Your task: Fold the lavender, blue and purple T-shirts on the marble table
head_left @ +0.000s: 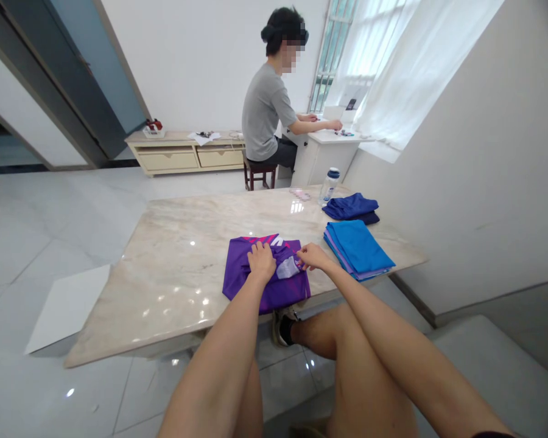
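A purple shirt (281, 298) with pink and white print along its far edge lies partly folded near the front edge of the marble-topped table. A grey-white patch of its fabric shows near the middle, among bunched folds. My left hand (262, 263) rests on top of the shirt, fingers laid over the cloth and slightly bent. At the shirt's right side, my right hand (314, 257) pinches a bit of the fabric between thumb and fingers; the fingertips are partly hidden. Just right of that hand sits a stack of folded blue and lilac clothes (358, 246).
Dark blue folded clothes (352, 207) and a clear bottle (329, 187) with a blue cap stand at the marble table's (178, 261) far right. Beyond it, a person (265, 109) in grey sits on a stool at a white desk (331, 155). A low cabinet (168, 160) lines the wall.
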Action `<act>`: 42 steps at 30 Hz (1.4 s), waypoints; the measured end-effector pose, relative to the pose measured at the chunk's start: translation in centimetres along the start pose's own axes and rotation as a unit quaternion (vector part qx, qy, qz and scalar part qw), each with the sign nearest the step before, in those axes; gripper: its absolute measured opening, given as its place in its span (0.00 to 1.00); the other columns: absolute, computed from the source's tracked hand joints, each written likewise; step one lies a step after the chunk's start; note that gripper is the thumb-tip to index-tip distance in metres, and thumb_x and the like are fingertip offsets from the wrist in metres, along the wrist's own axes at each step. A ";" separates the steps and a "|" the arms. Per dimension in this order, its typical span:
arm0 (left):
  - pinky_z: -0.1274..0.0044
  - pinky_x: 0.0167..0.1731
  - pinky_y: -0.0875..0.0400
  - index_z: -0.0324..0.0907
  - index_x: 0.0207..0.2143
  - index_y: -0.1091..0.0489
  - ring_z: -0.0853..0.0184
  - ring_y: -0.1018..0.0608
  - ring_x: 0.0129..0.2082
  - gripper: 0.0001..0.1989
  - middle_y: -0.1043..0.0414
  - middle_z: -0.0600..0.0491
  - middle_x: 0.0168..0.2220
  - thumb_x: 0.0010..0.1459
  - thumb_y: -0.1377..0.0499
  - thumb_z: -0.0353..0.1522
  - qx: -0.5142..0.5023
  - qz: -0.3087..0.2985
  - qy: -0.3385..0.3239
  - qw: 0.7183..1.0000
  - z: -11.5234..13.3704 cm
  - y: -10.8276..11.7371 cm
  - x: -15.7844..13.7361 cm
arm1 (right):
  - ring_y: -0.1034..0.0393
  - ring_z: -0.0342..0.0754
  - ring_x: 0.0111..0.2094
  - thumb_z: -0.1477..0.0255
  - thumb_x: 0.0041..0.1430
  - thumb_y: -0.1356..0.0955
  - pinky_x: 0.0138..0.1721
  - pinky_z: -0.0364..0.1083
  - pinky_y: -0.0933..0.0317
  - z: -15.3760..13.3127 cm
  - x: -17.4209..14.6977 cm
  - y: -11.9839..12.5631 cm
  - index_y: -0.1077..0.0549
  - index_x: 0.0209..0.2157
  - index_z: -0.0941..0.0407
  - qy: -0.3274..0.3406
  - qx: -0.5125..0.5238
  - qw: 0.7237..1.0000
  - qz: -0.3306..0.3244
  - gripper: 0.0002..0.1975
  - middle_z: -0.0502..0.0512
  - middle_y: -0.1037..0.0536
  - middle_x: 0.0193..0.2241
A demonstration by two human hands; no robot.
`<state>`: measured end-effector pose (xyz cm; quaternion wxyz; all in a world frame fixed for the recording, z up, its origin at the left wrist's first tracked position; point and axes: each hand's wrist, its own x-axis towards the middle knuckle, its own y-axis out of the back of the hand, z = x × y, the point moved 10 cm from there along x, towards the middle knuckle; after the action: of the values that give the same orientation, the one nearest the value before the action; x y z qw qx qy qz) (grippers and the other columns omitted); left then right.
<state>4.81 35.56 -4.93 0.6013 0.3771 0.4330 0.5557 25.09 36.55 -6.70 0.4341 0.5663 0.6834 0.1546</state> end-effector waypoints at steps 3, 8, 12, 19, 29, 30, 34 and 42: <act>0.54 0.64 0.31 0.36 0.63 0.25 0.41 0.26 0.68 0.23 0.25 0.27 0.64 0.67 0.37 0.30 0.001 -0.018 0.025 1.000 -0.3 -1.0 0.4 | 0.21 0.41 0.24 0.72 0.71 0.29 0.23 0.35 0.35 1.3 -0.3 0.4 0.20 0.32 0.60 -0.009 0.015 1.000 -0.002 0.11 0.61 0.12 0.36; 0.59 0.59 0.27 0.41 0.52 0.16 0.45 0.17 0.59 0.16 0.15 0.33 0.53 0.65 0.38 0.29 -0.024 -0.031 0.026 0.999 -2.0 0.3 1.7 | 0.22 0.41 0.25 0.76 0.69 0.30 0.24 0.36 0.34 2.2 0.0 0.7 0.20 0.32 0.61 -0.021 0.035 0.999 -0.008 0.10 0.62 0.12 0.37; 0.67 0.52 0.26 0.43 0.52 0.16 0.49 0.16 0.56 0.15 0.14 0.38 0.53 0.67 0.39 0.34 -0.061 0.007 0.030 0.998 -4.4 3.3 2.4 | 0.23 0.41 0.25 0.77 0.68 0.30 0.24 0.36 0.34 1.6 0.3 0.4 0.20 0.31 0.61 -0.016 0.034 0.999 -0.010 0.10 0.61 0.12 0.36; 0.67 0.49 0.23 0.40 0.56 0.18 0.48 0.14 0.54 0.20 0.15 0.36 0.54 0.65 0.40 0.35 -0.080 0.074 0.193 0.975 -19.4 8.5 -1.2 | 0.22 0.43 0.26 0.77 0.67 0.29 0.25 0.37 0.33 -0.2 0.2 -0.1 0.18 0.32 0.62 -0.002 -0.005 1.000 -0.013 0.08 0.61 0.14 0.31; 0.66 0.49 0.21 0.39 0.55 0.21 0.45 0.15 0.55 0.21 0.16 0.35 0.52 0.60 0.36 0.33 -0.020 0.041 0.303 0.952 -33.5 9.2 -8.6 | 0.16 0.58 0.48 0.74 0.70 0.31 0.46 0.46 0.26 -4.6 0.7 -2.4 0.15 0.44 0.61 0.085 -0.166 0.982 -0.009 0.11 0.67 0.12 0.46; 0.65 0.52 0.22 0.39 0.58 0.22 0.45 0.16 0.57 0.23 0.17 0.34 0.55 0.60 0.35 0.33 -0.011 0.037 0.290 0.956 -33.1 9.0 -8.4 | 0.17 0.61 0.53 0.73 0.70 0.31 0.50 0.48 0.27 -5.6 0.8 -2.9 0.15 0.47 0.60 0.105 -0.187 0.977 -0.001 0.12 0.69 0.13 0.50; 0.60 0.63 0.28 0.43 0.64 0.26 0.43 0.28 0.70 0.28 0.29 0.36 0.68 0.61 0.33 0.37 0.019 0.027 0.205 0.978 -29.8 8.6 -6.9 | 0.23 0.63 0.61 0.73 0.73 0.33 0.59 0.51 0.32 -10.5 1.4 -5.6 0.20 0.59 0.60 0.188 -0.246 0.951 0.017 0.18 0.72 0.19 0.61; 0.61 0.62 0.27 0.45 0.57 0.25 0.48 0.27 0.63 0.21 0.26 0.42 0.60 0.64 0.31 0.37 0.108 -0.086 -0.078 0.987 -21.5 4.7 -4.4 | 0.39 0.66 0.72 0.73 0.72 0.32 0.69 0.57 0.42 -15.6 4.6 -9.8 0.34 0.75 0.61 0.259 -0.277 0.925 0.026 0.33 0.71 0.30 0.73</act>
<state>-17.02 31.01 -7.38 0.6349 0.4434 0.4728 0.4204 6.88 42.10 -6.52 0.3773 0.3816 0.6870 0.4899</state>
